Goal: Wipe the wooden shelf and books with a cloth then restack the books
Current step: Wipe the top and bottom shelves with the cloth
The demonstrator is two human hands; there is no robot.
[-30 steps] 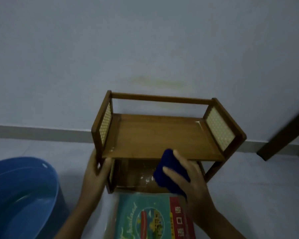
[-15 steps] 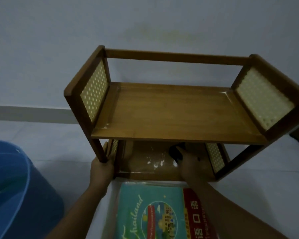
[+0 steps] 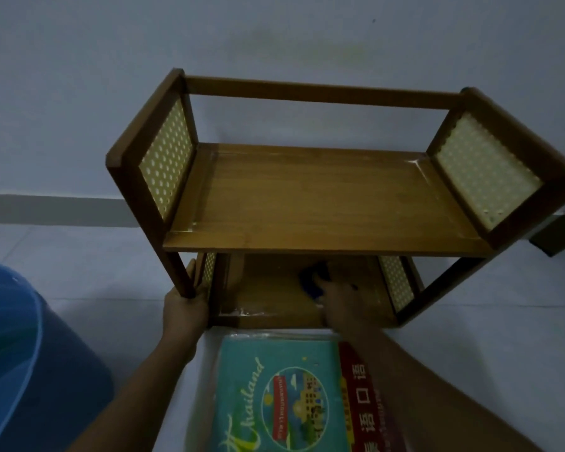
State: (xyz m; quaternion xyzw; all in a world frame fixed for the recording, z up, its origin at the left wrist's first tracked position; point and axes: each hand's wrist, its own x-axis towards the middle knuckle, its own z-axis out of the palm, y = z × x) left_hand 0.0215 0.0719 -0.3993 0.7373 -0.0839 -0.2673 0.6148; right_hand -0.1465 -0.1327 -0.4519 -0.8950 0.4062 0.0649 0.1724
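The wooden shelf (image 3: 323, 203) stands on the floor against the wall; its front left leg is gripped by the left hand (image 3: 185, 309). A blue cloth (image 3: 312, 280) is pressed on the lower board by the right hand (image 3: 346, 303), books (image 3: 294, 396) lying just in front

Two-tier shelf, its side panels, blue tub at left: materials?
Brown two-tier shelf: looks like wood or wood veneer, grain lines visible, slight sheen. Pale perforated side panels: regular hole grid, probably cane-look plastic or rattan; cannot tell which. Blue round tub: likely plastic, smooth, glossy rim.
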